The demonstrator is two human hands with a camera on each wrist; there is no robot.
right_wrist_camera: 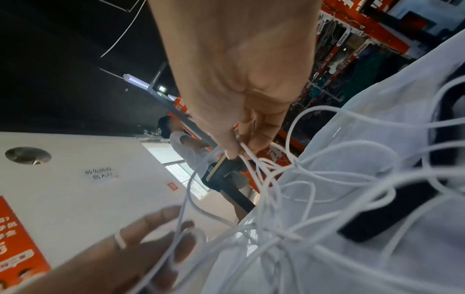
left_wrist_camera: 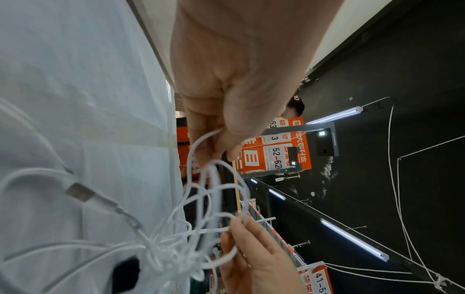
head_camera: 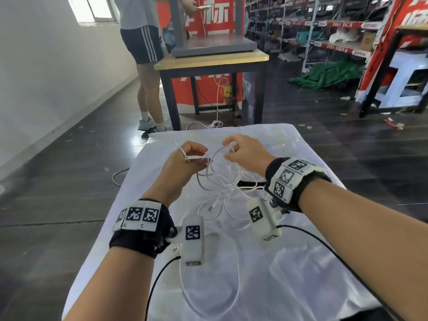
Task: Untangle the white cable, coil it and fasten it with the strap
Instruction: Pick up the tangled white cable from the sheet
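Note:
The white cable lies as a tangled knot on the white-covered table, with strands lifted up to both hands. My left hand grips several strands, and one strand is looped round a finger. To its right, my right hand pinches strands between thumb and fingertips. A metal plug end of the cable rests on the cloth. The black strap lies on the table under the tangle, below my right hand. A large loose cable loop reaches toward the near edge.
A person stands at the far left beside a wooden table. A power strip with cords lies on the floor beyond the table's far edge. Storage shelves fill the back right. Black camera leads trail from my wrists.

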